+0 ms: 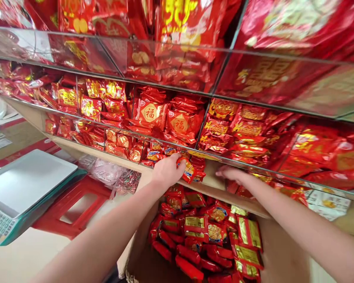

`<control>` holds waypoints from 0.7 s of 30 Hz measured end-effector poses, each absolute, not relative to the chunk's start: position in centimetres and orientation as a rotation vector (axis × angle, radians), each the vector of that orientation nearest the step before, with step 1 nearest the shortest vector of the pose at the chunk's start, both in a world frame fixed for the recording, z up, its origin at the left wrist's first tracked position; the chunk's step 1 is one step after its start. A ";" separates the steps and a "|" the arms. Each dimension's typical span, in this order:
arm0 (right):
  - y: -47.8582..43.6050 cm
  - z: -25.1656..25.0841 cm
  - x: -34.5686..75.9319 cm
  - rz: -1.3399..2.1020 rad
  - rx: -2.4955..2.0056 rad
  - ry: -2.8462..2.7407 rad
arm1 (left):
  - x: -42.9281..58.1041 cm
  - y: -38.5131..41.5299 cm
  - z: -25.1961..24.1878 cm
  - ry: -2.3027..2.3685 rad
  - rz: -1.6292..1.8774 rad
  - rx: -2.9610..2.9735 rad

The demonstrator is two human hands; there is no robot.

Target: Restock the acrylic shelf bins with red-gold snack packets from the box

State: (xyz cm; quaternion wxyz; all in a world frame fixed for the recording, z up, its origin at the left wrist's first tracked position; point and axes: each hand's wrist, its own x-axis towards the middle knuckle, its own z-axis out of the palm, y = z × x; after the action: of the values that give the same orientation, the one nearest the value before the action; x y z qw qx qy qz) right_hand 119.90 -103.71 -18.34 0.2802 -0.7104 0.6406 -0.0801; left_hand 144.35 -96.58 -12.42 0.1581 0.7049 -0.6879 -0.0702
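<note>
My left hand (167, 170) is at the lowest shelf, its fingers closed around a small red snack packet (187, 170) with a picture on its front. More such packets lie behind and beside it. To the right, my right hand (230, 174) reaches into the same shelf by a bare patch of shelf floor (214, 175), fingers stretched out and nothing seen in them. Red packets lie just under its wrist. Below both hands stands an open cardboard box (283, 247) holding many loose red packets (196, 228), some with gold backs turned up.
Shelves of red and gold snack bags (150, 112) rise ahead, fronted by clear plastic strips (171, 137). On the left, a weighing scale (32, 181) stands by a red plastic stool (76, 208). Clear bags of wrapped goods (109, 173) sit beneath the shelf.
</note>
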 end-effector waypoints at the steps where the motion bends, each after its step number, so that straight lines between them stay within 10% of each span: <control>1: -102.8 -17.9 119.6 -0.184 -1.896 1.689 | 144.4 -96.5 -12.4 -1.959 -0.198 2.008; 9: -89.3 -11.6 119.0 -0.743 -2.037 1.557 | 144.7 -94.6 -11.2 -1.814 -0.389 1.687; 21: -80.0 -13.0 123.1 -1.417 -1.067 1.466 | 135.1 -83.2 -10.8 -1.326 -1.401 1.092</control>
State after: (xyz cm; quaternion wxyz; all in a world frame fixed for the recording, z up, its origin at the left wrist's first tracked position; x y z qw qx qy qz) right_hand 123.08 -79.98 -13.03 0.4080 -0.4233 0.5818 -0.5620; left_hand 135.07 -83.19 -10.82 0.4464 0.4409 -0.5353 -0.5656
